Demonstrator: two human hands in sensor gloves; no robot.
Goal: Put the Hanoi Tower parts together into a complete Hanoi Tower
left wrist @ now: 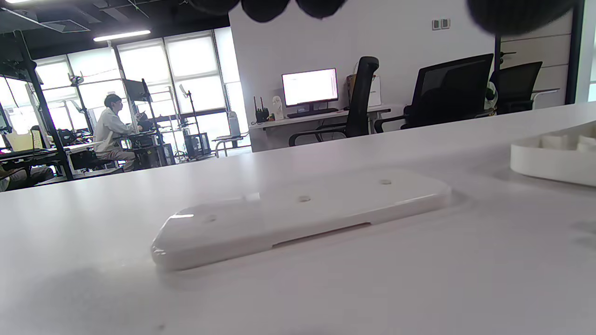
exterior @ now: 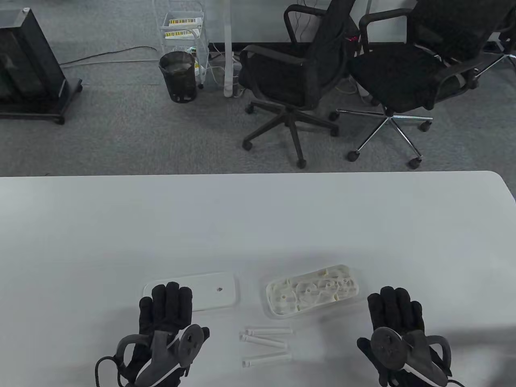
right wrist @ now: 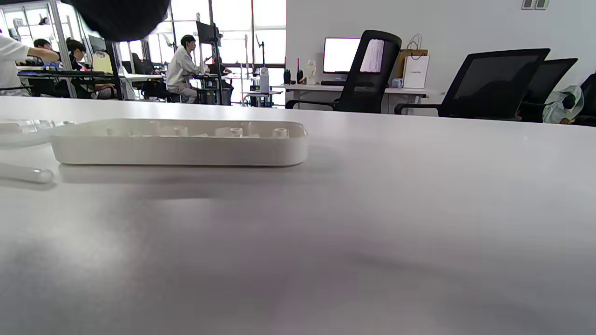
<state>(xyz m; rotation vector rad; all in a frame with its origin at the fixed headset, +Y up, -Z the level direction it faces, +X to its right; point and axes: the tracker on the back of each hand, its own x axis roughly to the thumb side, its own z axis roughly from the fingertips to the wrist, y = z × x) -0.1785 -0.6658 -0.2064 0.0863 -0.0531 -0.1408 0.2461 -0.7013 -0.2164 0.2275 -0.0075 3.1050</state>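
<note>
A flat white base plate (exterior: 209, 292) with peg holes lies near the front left; it also shows in the left wrist view (left wrist: 302, 214). A white tray (exterior: 272, 308) holding the white discs (exterior: 310, 290) lies to its right, and shows in the right wrist view (right wrist: 181, 144). Three white pegs (exterior: 266, 340) lie side by side in front, between the hands. My left hand (exterior: 167, 310) lies flat, fingers spread over the plate's left end, holding nothing. My right hand (exterior: 397, 312) lies flat on the table right of the tray, holding nothing.
The white table (exterior: 258, 225) stretches far back, its far edge at mid-frame. Beyond it stand two black office chairs (exterior: 298, 80), a black waste bin (exterior: 178, 76) and a small white cart (exterior: 183, 24) on grey carpet.
</note>
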